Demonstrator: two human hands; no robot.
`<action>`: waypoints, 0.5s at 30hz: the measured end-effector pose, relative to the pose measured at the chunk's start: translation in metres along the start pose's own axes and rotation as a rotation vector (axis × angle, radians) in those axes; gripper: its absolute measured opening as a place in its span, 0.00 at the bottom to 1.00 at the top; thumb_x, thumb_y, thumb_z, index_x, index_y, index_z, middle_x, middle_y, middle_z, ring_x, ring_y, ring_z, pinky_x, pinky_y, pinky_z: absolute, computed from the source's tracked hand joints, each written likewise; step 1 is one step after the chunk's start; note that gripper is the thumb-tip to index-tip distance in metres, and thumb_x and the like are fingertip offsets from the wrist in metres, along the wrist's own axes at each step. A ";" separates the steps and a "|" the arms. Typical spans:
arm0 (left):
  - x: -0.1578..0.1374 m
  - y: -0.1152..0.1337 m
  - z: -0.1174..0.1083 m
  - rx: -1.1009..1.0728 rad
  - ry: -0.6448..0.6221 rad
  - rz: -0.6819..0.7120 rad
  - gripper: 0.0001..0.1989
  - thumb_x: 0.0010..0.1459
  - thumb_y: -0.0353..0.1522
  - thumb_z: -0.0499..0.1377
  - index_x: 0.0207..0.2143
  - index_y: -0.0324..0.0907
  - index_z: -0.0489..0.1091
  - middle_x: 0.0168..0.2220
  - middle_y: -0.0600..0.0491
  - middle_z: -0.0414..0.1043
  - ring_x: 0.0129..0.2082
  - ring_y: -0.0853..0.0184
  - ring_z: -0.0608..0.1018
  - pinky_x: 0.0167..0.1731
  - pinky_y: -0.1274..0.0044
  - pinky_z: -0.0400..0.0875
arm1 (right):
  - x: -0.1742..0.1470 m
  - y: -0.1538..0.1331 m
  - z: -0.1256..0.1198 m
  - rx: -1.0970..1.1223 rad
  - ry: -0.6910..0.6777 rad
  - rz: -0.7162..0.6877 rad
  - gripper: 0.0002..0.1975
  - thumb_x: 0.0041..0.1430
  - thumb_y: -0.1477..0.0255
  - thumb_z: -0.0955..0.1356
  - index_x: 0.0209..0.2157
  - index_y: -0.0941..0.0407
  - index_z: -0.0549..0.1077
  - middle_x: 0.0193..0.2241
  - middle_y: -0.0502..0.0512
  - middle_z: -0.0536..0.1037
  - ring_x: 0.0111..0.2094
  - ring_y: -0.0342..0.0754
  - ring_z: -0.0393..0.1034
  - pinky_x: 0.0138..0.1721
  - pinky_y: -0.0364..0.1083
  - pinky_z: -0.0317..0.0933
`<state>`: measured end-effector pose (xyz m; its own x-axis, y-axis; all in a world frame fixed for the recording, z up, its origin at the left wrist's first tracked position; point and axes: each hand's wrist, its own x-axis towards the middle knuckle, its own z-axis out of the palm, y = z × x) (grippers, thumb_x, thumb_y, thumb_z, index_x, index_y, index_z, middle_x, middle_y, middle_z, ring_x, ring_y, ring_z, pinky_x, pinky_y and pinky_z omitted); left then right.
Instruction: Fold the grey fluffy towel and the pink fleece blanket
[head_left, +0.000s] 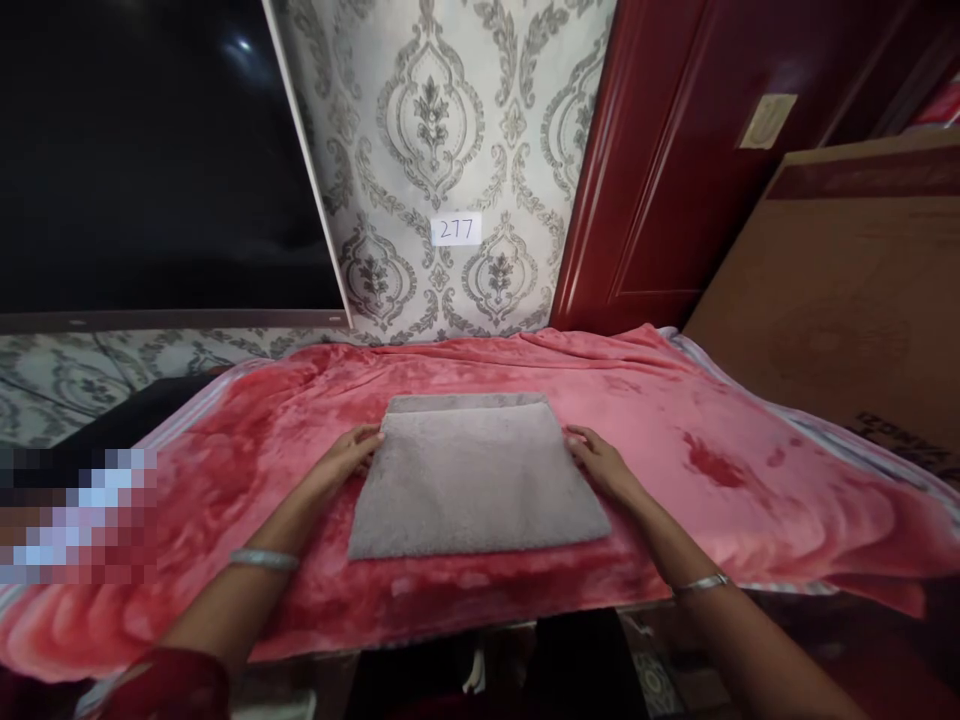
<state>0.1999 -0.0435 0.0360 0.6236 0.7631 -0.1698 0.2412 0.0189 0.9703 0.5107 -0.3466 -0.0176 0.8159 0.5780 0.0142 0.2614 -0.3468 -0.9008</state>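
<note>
A grey plush mat (480, 480), folded over on itself, lies flat in front of me. Behind its upper layer, a strip of the lower layer shows along the far edge. My left hand (352, 450) is at the mat's left edge, fingers bent and closed on it near the far corner. On the opposite side, my right hand (596, 460) holds the right edge in the same way, its fingertips against the fabric. The undersides of both hands are hidden. Beneath the mat spreads a pink and red plush blanket (637, 400) with soft wrinkles.
A large dark screen (150, 160) stands at the back left, before a patterned wall (517, 130) bearing a paper label (456, 230) marked 277. To the right are a dark red panel (660, 150) and a big cardboard box (840, 300) beside the blanket.
</note>
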 end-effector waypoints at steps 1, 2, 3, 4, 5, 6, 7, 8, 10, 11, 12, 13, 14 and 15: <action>0.005 0.002 0.006 -0.019 0.021 -0.004 0.31 0.41 0.41 0.71 0.49 0.40 0.72 0.28 0.53 0.76 0.23 0.66 0.75 0.24 0.77 0.65 | 0.005 -0.005 0.005 -0.061 0.015 0.001 0.24 0.59 0.62 0.67 0.56 0.56 0.73 0.39 0.57 0.82 0.38 0.51 0.77 0.40 0.47 0.68; 0.009 0.003 0.011 -0.040 0.039 0.018 0.34 0.40 0.40 0.72 0.50 0.40 0.70 0.30 0.52 0.76 0.25 0.65 0.76 0.26 0.77 0.67 | 0.009 -0.010 0.009 -0.111 0.029 -0.004 0.25 0.58 0.63 0.68 0.56 0.56 0.72 0.40 0.57 0.82 0.39 0.51 0.76 0.40 0.47 0.68; 0.013 0.003 0.016 -0.057 0.049 0.058 0.36 0.38 0.38 0.72 0.51 0.40 0.69 0.33 0.51 0.77 0.29 0.63 0.77 0.28 0.75 0.69 | 0.011 -0.013 0.013 -0.148 0.040 -0.012 0.25 0.57 0.64 0.69 0.56 0.56 0.72 0.40 0.57 0.82 0.40 0.51 0.76 0.41 0.47 0.68; 0.016 0.002 0.021 -0.067 0.055 0.105 0.37 0.37 0.37 0.73 0.52 0.40 0.69 0.36 0.50 0.78 0.33 0.61 0.79 0.32 0.74 0.71 | 0.013 -0.015 0.017 -0.174 0.050 -0.021 0.25 0.55 0.66 0.71 0.56 0.55 0.72 0.41 0.57 0.82 0.40 0.51 0.76 0.41 0.46 0.67; 0.019 0.000 0.024 -0.064 0.066 0.148 0.36 0.36 0.37 0.72 0.51 0.40 0.69 0.38 0.49 0.78 0.36 0.60 0.79 0.36 0.73 0.72 | 0.014 -0.017 0.019 -0.192 0.063 -0.029 0.25 0.54 0.67 0.71 0.55 0.55 0.73 0.41 0.56 0.82 0.40 0.51 0.76 0.41 0.46 0.67; 0.021 -0.002 0.027 -0.051 0.087 0.180 0.35 0.36 0.37 0.72 0.50 0.40 0.70 0.40 0.49 0.78 0.39 0.59 0.79 0.39 0.71 0.73 | 0.015 -0.017 0.021 -0.206 0.075 -0.035 0.25 0.53 0.68 0.72 0.54 0.55 0.73 0.40 0.57 0.82 0.40 0.51 0.76 0.41 0.47 0.67; 0.023 -0.004 0.028 -0.031 0.110 0.200 0.33 0.37 0.36 0.71 0.48 0.40 0.71 0.41 0.48 0.78 0.41 0.58 0.79 0.41 0.70 0.73 | 0.015 -0.017 0.022 -0.216 0.087 -0.040 0.24 0.53 0.69 0.72 0.53 0.56 0.73 0.39 0.57 0.81 0.39 0.51 0.76 0.40 0.47 0.66; 0.024 -0.006 0.029 -0.016 0.128 0.213 0.30 0.37 0.37 0.71 0.46 0.41 0.71 0.41 0.48 0.78 0.43 0.57 0.79 0.43 0.69 0.73 | 0.015 -0.017 0.023 -0.227 0.098 -0.045 0.23 0.53 0.69 0.72 0.52 0.57 0.74 0.38 0.57 0.81 0.38 0.52 0.76 0.40 0.47 0.66; 0.026 -0.009 0.028 0.001 0.143 0.226 0.26 0.39 0.38 0.70 0.43 0.41 0.72 0.42 0.47 0.79 0.45 0.56 0.79 0.45 0.68 0.72 | 0.015 -0.016 0.024 -0.247 0.123 -0.071 0.20 0.54 0.70 0.71 0.49 0.57 0.75 0.38 0.57 0.81 0.38 0.51 0.75 0.40 0.47 0.66; 0.027 -0.009 0.027 0.019 0.152 0.225 0.24 0.40 0.38 0.69 0.42 0.41 0.72 0.41 0.48 0.79 0.44 0.56 0.79 0.45 0.69 0.73 | 0.016 -0.017 0.024 -0.257 0.137 -0.090 0.18 0.55 0.70 0.70 0.48 0.56 0.75 0.39 0.57 0.81 0.39 0.51 0.75 0.41 0.47 0.66; 0.028 -0.009 0.026 0.051 0.171 0.220 0.22 0.41 0.39 0.69 0.40 0.41 0.73 0.39 0.48 0.79 0.43 0.56 0.79 0.43 0.69 0.73 | 0.017 -0.017 0.024 -0.269 0.152 -0.109 0.17 0.55 0.70 0.70 0.47 0.56 0.75 0.40 0.57 0.80 0.40 0.50 0.74 0.42 0.46 0.66; 0.030 -0.008 0.026 0.094 0.196 0.213 0.20 0.43 0.40 0.68 0.38 0.41 0.72 0.37 0.48 0.78 0.41 0.57 0.79 0.41 0.70 0.72 | 0.017 -0.018 0.024 -0.282 0.166 -0.126 0.15 0.55 0.70 0.70 0.45 0.56 0.76 0.41 0.57 0.80 0.41 0.50 0.74 0.43 0.46 0.65; 0.032 -0.006 0.025 0.143 0.226 0.203 0.17 0.44 0.41 0.67 0.35 0.41 0.72 0.33 0.49 0.77 0.39 0.57 0.79 0.39 0.71 0.72 | 0.018 -0.019 0.024 -0.297 0.179 -0.138 0.14 0.55 0.70 0.70 0.44 0.56 0.76 0.41 0.57 0.79 0.41 0.50 0.73 0.44 0.46 0.65; 0.034 -0.003 0.025 0.195 0.255 0.192 0.15 0.45 0.41 0.66 0.32 0.41 0.71 0.30 0.50 0.75 0.38 0.56 0.78 0.38 0.71 0.71 | 0.018 -0.020 0.024 -0.312 0.191 -0.146 0.12 0.54 0.70 0.70 0.42 0.56 0.76 0.40 0.57 0.79 0.40 0.49 0.73 0.43 0.46 0.64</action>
<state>0.2390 -0.0337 0.0228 0.4720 0.8775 0.0846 0.2898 -0.2450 0.9252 0.5072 -0.3114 -0.0098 0.8320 0.5004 0.2395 0.5022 -0.4957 -0.7086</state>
